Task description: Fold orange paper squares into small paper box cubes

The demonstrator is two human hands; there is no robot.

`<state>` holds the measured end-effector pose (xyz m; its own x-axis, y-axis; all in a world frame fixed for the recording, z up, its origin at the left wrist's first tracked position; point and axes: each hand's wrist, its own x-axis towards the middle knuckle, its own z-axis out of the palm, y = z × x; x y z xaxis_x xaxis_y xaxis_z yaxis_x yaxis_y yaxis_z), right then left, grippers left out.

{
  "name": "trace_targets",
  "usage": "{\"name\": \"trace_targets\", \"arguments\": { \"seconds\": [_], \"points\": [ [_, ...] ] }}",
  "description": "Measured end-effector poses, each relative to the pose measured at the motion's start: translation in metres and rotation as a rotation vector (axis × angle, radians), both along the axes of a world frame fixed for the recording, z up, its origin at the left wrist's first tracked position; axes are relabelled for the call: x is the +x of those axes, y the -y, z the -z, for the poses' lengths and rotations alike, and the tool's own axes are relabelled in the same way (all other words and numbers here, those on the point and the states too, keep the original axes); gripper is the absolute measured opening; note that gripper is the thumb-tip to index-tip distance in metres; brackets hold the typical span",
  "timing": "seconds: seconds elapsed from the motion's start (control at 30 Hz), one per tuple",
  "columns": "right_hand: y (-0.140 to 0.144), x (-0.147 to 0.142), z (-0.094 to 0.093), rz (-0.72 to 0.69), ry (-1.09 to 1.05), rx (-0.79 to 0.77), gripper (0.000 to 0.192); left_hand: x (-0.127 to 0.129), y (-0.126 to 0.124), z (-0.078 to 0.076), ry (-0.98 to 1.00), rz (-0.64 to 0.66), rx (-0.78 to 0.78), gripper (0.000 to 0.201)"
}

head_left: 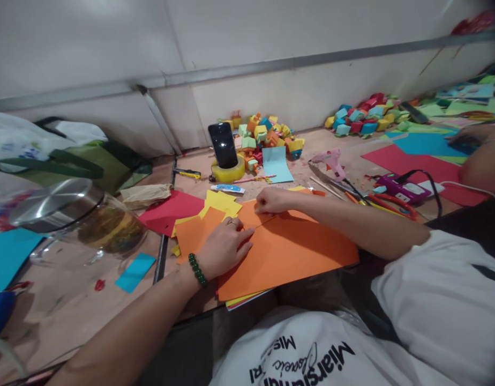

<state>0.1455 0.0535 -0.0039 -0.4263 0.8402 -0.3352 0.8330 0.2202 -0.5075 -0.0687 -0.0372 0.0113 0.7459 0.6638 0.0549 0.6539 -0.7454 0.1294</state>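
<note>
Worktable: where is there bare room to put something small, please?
Left: between the lidded glass jug, red scrap and left forearm. Smaller: between the light-blue paper and pink glue gun. Crowded: the middle, with left hand and right hand over orange paper, and around the purple power strip.

Dim, flat light; pale glare tops the wall (111, 37); steel lid (57, 206) glints; orange paper (290, 254) catches soft shadow; edges stretch, blur.

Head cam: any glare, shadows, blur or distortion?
Head view: small glints on the phone; head view: soft shadow on the orange sheet near the right hand; head view, left: glass pot looks stretched; head view, top right: red item blurred.
</note>
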Motion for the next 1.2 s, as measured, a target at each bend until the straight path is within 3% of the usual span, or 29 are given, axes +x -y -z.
{"name": "trace_targets", "arguments": {
  "seconds": [0.1,0.23,0.43,0.53,0.63,0.73,0.83,1.0,1.07,1.13,1.2],
  "points": [
    [0.01,0.016,-0.014,0.067,0.103,0.118,0.026,0.001,0.001,-0.002,-0.005,0.001,-0.002,0.027],
    [0.029,0.009,-0.03,0.087,0.143,0.276,0.024,0.002,0.001,-0.003,-0.042,-0.012,-0.01,0.027],
    [0.035,0.01,-0.015,0.029,-0.025,-0.07,0.025,0.001,0.001,-0.003,-0.004,-0.008,0.005,0.028],
    [0.033,0.025,-0.018,0.074,0.024,-0.101,0.024,0.0,0.001,-0.004,-0.015,0.0,-0.003,0.028],
    [0.04,0.032,-0.036,0.104,0.173,-0.002,0.024,0.0,0.002,-0.005,-0.054,0.007,-0.004,0.029],
    [0.052,0.024,-0.052,0.119,0.221,0.197,0.02,0.001,0.003,-0.006,-0.113,0.009,0.018,0.029],
    [0.059,0.009,-0.054,0.097,0.223,0.352,0.014,0.003,0.005,-0.006,-0.134,0.014,0.044,0.03],
    [0.049,0.007,-0.044,0.013,0.143,0.282,0.014,0.002,0.005,-0.006,-0.126,0.029,0.034,0.028],
    [0.046,0.015,-0.047,0.06,0.105,0.328,0.013,0.001,0.004,-0.005,-0.107,0.032,0.028,0.028],
    [0.047,0.021,-0.052,0.072,0.074,0.4,0.027,0.001,0.003,-0.005,-0.096,0.028,0.028,0.027],
    [0.052,0.02,-0.055,-0.068,0.025,0.431,0.042,0.001,0.002,-0.006,-0.095,0.028,0.036,0.027]
  ]
}}
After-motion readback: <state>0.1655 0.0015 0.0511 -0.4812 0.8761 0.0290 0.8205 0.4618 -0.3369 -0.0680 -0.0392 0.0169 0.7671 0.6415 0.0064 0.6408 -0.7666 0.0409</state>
